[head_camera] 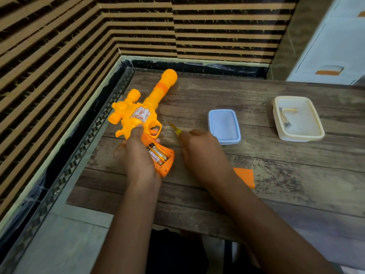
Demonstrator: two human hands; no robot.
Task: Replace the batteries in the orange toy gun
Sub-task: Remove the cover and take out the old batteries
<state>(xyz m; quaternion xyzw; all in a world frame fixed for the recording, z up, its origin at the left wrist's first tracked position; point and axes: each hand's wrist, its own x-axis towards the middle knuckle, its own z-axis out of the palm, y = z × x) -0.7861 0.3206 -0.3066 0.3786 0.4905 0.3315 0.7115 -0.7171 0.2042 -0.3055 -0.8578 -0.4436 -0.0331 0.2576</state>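
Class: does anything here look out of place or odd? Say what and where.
The gun has its grip open, batteries bared; the orange cover lies loose by the right forearm. The blue lid sits apart from the tub. Nothing looks spilled or broken.

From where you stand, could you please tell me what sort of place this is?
Most likely a room in a home: a wood-grain table set into a corner of striped wall panelling, a white plastic drawer unit with orange handles beside it, and an orange toy gun being worked on.
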